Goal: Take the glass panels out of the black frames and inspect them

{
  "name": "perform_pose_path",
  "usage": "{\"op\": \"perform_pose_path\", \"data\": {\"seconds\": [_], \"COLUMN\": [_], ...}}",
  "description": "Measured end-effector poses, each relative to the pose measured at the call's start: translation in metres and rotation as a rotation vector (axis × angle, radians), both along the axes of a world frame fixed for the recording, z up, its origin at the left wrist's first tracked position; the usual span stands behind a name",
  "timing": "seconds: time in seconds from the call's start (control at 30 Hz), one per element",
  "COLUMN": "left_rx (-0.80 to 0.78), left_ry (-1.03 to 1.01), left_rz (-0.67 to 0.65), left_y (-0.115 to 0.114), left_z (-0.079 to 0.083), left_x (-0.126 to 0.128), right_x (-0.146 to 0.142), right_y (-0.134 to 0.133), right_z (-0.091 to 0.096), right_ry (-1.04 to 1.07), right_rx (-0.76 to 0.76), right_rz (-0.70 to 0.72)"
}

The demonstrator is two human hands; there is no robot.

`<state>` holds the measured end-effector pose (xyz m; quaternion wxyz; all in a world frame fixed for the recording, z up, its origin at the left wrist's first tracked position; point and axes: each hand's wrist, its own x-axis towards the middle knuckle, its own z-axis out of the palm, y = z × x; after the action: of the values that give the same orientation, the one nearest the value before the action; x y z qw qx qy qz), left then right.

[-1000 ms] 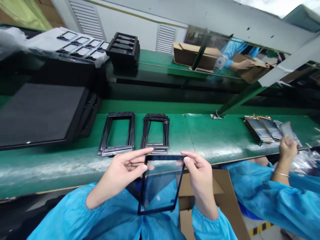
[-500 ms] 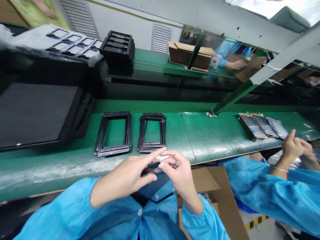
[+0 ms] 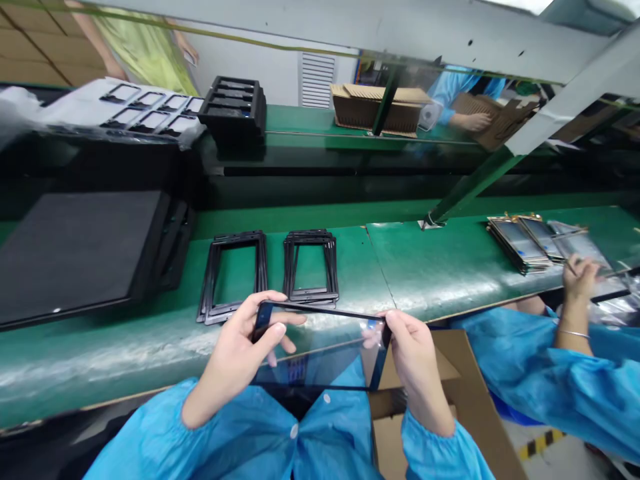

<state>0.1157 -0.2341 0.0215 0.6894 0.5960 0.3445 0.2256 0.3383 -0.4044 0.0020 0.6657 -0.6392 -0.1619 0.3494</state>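
A thin glass panel with a black border (image 3: 320,353) is held flat and wide in front of my chest, just below the green bench edge. My left hand (image 3: 247,340) pinches its left top corner, thumb over the border. At the right top corner my right hand (image 3: 410,347) grips the panel with closed fingers. Both sleeves are blue. Just beyond the panel, two stacks of black rectangular frames (image 3: 235,273) (image 3: 311,267) lie side by side on the green bench (image 3: 425,267).
A large dark tray (image 3: 75,250) lies at the left. An open cardboard box (image 3: 450,380) stands below my right arm. At the right a co-worker's hand (image 3: 577,280) touches piled screen panels (image 3: 525,243). Black trays (image 3: 235,110) and cartons (image 3: 375,107) stand on the far belt.
The panel was turned from upright, through a folded-in position between my close hands, to lying wide and flat. My hands have moved apart to its two top corners.
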Motion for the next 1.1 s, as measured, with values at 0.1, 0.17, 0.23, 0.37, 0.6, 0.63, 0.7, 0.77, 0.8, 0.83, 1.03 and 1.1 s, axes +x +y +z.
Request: {"op": "perform_pose_path", "data": {"seconds": [0.1, 0.17, 0.23, 0.37, 0.6, 0.63, 0.7, 0.77, 0.8, 0.83, 1.03, 1.1], "left_rx": [0.016, 0.014, 0.003, -0.011, 0.452, 0.637, 0.959, 1.111, 1.133, 1.138, 1.137, 1.059], "left_ry": [-0.008, -0.005, 0.007, 0.024, 0.128, 0.163, 0.207, 0.213, 0.209, 0.204, 0.200, 0.206], "left_rz": [0.008, 0.009, 0.027, 0.066, 0.043, 0.023, -0.107, -0.299, -0.378, -0.428, -0.465, -0.516], "left_y": [-0.002, -0.004, -0.006, -0.008, 0.004, 0.007, 0.013, 0.019, 0.021, 0.023, 0.020, 0.014], "left_z": [-0.002, -0.001, 0.000, -0.004, -0.011, -0.007, 0.002, 0.009, 0.011, 0.013, 0.017, 0.021], "left_x": [-0.002, -0.004, -0.004, -0.004, -0.002, 0.001, 0.009, 0.016, 0.019, 0.021, 0.022, 0.024], "right_x": [-0.006, -0.008, -0.010, -0.014, -0.021, -0.023, -0.027, -0.031, -0.032, -0.033, -0.032, -0.032], "right_y": [0.001, 0.000, -0.001, 0.000, -0.002, -0.003, -0.002, -0.002, -0.001, -0.001, -0.001, 0.002], "right_z": [0.008, 0.012, 0.013, 0.007, 0.009, 0.011, 0.013, 0.014, 0.014, 0.013, 0.011, 0.012], "right_ry": [-0.094, -0.135, -0.149, -0.163, -0.154, -0.177, -0.217, -0.237, -0.240, -0.240, -0.198, -0.183], "right_rx": [0.007, 0.008, 0.007, 0.001, 0.061, 0.043, 0.018, 0.002, -0.004, -0.010, -0.012, 0.012], "right_rz": [-0.021, -0.016, -0.010, -0.066, -0.028, -0.019, -0.005, 0.002, -0.003, -0.010, -0.019, 0.056]}}
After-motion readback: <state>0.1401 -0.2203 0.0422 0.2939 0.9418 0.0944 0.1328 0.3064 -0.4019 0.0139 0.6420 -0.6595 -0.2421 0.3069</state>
